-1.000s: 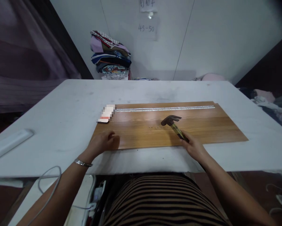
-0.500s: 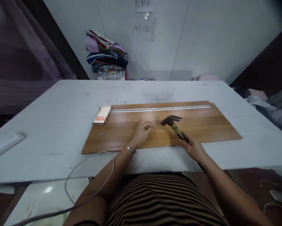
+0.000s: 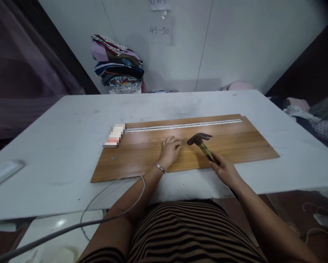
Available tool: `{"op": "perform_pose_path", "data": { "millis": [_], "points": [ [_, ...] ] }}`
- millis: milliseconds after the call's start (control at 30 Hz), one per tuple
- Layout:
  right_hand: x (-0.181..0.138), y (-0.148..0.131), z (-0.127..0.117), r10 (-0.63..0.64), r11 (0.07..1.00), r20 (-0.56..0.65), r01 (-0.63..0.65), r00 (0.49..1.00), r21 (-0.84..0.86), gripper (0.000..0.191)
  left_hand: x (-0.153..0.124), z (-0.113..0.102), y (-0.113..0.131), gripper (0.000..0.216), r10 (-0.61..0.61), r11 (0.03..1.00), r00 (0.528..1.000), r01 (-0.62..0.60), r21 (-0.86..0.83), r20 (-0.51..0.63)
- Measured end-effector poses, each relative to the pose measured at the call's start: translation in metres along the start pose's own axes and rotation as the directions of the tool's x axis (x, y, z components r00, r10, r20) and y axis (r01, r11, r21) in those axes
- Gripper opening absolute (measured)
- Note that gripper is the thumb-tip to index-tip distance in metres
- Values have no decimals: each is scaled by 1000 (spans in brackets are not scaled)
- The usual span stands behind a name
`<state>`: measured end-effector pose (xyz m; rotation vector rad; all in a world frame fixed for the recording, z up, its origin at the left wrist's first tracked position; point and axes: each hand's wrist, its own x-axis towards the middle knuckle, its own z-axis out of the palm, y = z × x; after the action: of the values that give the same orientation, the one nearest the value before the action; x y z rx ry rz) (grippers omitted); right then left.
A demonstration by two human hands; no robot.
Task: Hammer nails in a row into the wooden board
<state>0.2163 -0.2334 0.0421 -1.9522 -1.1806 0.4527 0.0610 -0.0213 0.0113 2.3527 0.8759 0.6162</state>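
A brown wooden board [image 3: 142,157] lies flat on the white table. My right hand [image 3: 225,170] is wrapped round the yellow and black handle of a claw hammer [image 3: 204,148], whose head hangs a little over the board. My left hand [image 3: 170,149] is low over the middle of the board with thumb and fingers pinched together. Whatever sits between those fingertips is too small to make out. Just right of them, a row of small dark points [image 3: 192,147] runs along the wood, partly behind the hammer. A few small nails [image 3: 114,158] lie loose near the board's left end.
Two white measuring strips [image 3: 180,126] run along the board's far side. A blurred-out card [image 3: 114,135] overlaps its left corner. A grey cable [image 3: 84,223] loops by my left arm. Folded cloth [image 3: 118,65] is piled behind the white table [image 3: 51,146].
My left hand has shifted slightly right along the board, closer to the hammer head. My right hand and the hammer stay nearly still. The whole view has turned a little.
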Motion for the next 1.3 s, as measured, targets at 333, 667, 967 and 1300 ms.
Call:
{"op": "perform_pose_path", "data": {
  "millis": [333, 667, 967, 1300],
  "points": [
    [3, -4, 2, -11, 1000, 3, 11, 1000, 10, 47, -1, -6, 9, 14, 14, 1000, 999, -15, 27, 42],
    [3, -6, 2, -14, 1000, 22, 14, 1000, 3, 47, 1, -2, 13, 15, 34, 999, 999, -34, 9, 41],
    [4, -8, 1, -13, 1000, 30, 13, 999, -1, 46, 2, 2, 10, 13, 43, 999, 998, -42, -20, 36],
    [4, -5, 3, -10, 1000, 14, 10, 1000, 1, 47, 2, -2, 14, 13, 61, 998, 998, -62, 21, 34]
  ]
}}
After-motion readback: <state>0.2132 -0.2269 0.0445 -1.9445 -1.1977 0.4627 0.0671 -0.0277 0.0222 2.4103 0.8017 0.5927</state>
